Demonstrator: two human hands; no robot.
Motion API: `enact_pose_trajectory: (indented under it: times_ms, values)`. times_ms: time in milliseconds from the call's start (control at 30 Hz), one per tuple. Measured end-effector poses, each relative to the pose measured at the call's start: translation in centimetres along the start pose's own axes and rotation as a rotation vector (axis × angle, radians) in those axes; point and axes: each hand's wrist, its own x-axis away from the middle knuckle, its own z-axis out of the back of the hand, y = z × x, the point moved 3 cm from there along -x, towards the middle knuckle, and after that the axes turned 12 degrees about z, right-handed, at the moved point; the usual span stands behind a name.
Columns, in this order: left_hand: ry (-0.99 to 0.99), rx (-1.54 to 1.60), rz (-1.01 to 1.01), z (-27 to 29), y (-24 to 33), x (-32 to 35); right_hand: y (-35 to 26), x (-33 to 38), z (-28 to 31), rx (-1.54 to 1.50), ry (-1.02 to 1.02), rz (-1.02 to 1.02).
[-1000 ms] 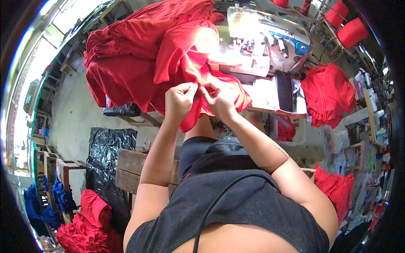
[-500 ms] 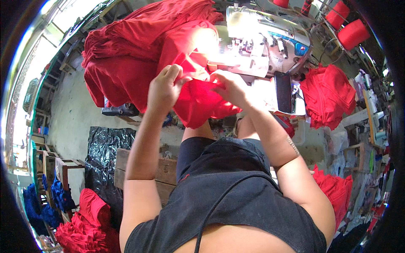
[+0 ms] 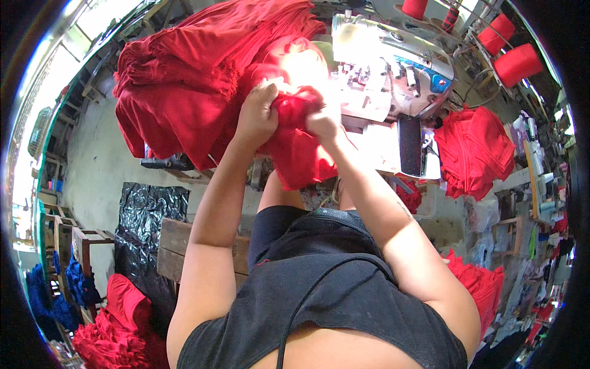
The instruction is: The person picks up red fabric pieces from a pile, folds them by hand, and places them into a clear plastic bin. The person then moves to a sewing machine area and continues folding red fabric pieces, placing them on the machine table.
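while clutching red cloth point(image 3: 301, 154) w/ left hand point(image 3: 258, 114), also gripping its other side w/ right hand point(image 3: 322, 124), a bit blurred. bunched up top, hanging btwn both hands, above thighs point(image 3: 279, 195), near desk point(image 3: 376, 144). in front of big red fabric pile point(image 3: 175, 104), l of sewing machine point(image 3: 405, 64) + red bundle point(image 3: 474, 150).

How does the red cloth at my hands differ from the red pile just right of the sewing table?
The held cloth has your left hand gripping it and your blurred right hand at its side; the red pile is untouched. The held cloth is bunched above and hangs down; the red pile lies in overlapping layers. Glare whitens fabric around the held cloth's top, while the red pile shows clearly. Both are red fabric.
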Motion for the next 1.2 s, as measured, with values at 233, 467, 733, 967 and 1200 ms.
enact_pose_trajectory:
  times_ms: [233,467,733,967,1200]
  values:
    - [-0.308,-0.284,0.103,-5.2,-9.2,-0.1,7.0,0.5,1.1,0.736,-0.335,0.052]
    - [-0.327,1.268,0.570,-2.4,-2.9,4.0,-0.4,4.0,3.7,-0.417,0.010,-0.230]
    - [-0.149,0.160,0.352,-3.7,-4.2,3.5,3.0,3.0,2.7,0.644,-0.137,-0.002]
    - [-0.240,-0.420,0.361,-6.6,-6.5,3.4,4.8,3.6,2.6,0.911,-0.242,0.009]
    - [0.026,-0.296,0.394,-6.5,-8.4,3.0,3.3,3.6,2.7,0.822,-0.287,-0.062]
